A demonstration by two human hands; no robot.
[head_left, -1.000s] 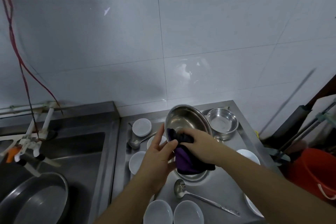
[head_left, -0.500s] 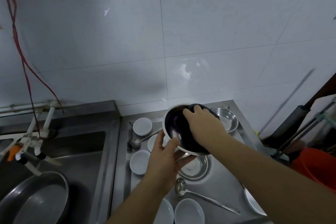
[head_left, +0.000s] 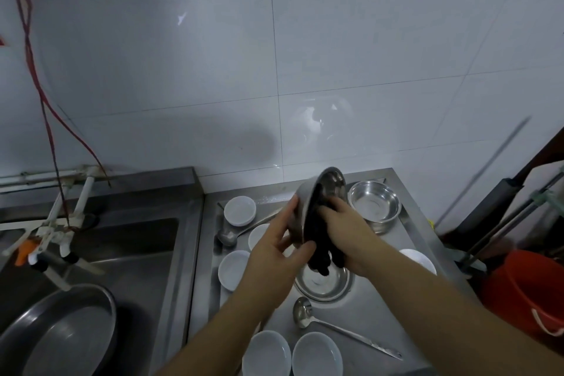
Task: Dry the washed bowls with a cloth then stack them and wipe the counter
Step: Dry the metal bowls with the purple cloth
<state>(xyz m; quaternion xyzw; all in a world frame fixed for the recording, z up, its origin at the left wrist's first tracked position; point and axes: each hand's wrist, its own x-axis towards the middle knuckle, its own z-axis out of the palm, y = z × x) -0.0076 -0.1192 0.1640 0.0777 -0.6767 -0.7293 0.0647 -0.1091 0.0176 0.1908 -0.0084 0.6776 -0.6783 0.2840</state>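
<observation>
Above the steel surface (head_left: 366,308) I am mid-drying: my left hand (head_left: 276,249) grips the tilted steel bowl (head_left: 323,192) while my right hand (head_left: 345,229) clutches the dark cloth (head_left: 317,250) inside it; next, I judge, stacking.

Steel bowl held on edge above the counter, with a dark cloth inside it.

A steel bowl (head_left: 323,192) is tilted nearly onto its side, its opening toward the right, with a dark cloth (head_left: 317,241) inside it and hanging below its lower rim. A second steel bowl (head_left: 374,204) stands upright behind it at the right rear of the steel counter (head_left: 366,308), and a shallow steel bowl (head_left: 323,282) lies directly beneath the cloth. White bowls rest on the counter: one (head_left: 240,210) at the rear left, one (head_left: 233,269) at mid left, and two (head_left: 266,352) (head_left: 317,354) side by side at the near edge.
</observation>
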